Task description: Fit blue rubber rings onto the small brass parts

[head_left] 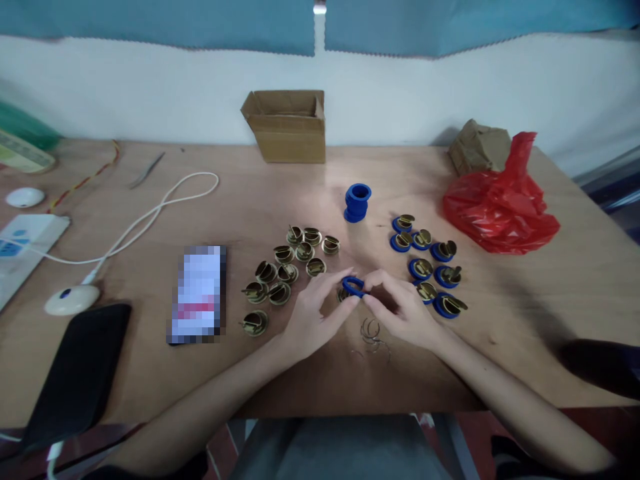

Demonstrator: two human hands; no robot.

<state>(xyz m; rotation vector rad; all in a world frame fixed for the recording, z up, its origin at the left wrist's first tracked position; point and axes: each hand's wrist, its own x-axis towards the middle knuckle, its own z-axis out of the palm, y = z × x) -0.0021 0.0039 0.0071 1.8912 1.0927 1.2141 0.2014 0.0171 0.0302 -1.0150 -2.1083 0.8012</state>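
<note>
Grey cloth over the person's lap [325, 453] lies nearest the camera, below the front edge of the light-brown wooden bench [240, 193]. Two bare forearms come in from either side, and the hands meet near the middle. Between them is a thin, round blue ring [350, 291], lifted and tilted so that its opening partly faces the camera. The left hand [315, 310] pinches its left side with thumb and index finger; the right hand [405, 307] has its fingers closed on the right side. Neither hand is clearly nearer: the ring sits right at both sets of fingertips, its foreshortened oval running left to right and dipping slightly rightward.

Just behind the ring, on the left hand's side, a round brass-coloured metal piece [341, 294] shows in part; whether the two touch cannot be told. A small tangle of thin metal wire loops [371, 331] lies on the wood, nearer the person than the ring.

Beyond the left hand is a loose group of brass-coloured discs with raised flaps [305, 251]. Beside the right hand are similar discs seated in blue rims [421, 269], and farther back stands a short blue cylindrical stack [356, 212].
</note>
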